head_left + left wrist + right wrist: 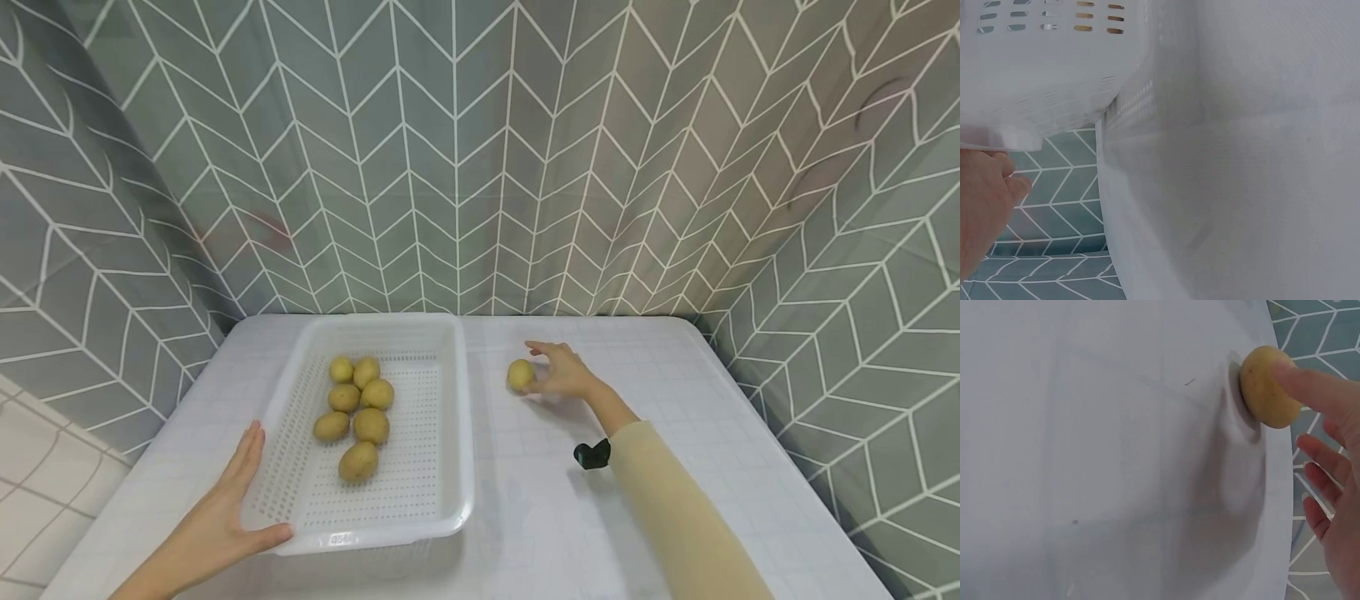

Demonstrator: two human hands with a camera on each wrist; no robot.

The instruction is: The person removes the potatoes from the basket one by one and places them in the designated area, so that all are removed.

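The loose potato (pixel 521 374) lies on the desk (pixel 675 417), just right of the white perforated basket (pixel 450 417) and apart from it. Your right hand (pixel 564 372) is spread wide with the fingers relaxed; one fingertip (pixel 1310 384) touches the potato's top, and nothing is gripped yet. Your left hand (pixel 238 492) rests flat and open against the basket's near left corner, thumb along the front rim. Seven potatoes (pixel 358 410) lie inside the basket.

Expect the potato to be firm, dense for its size, and smooth-skinned. Being rounded, it will probably roll if pushed from one side. Take hold across its widest part, thumb opposite the fingers. It should tolerate a firm grip without damage.
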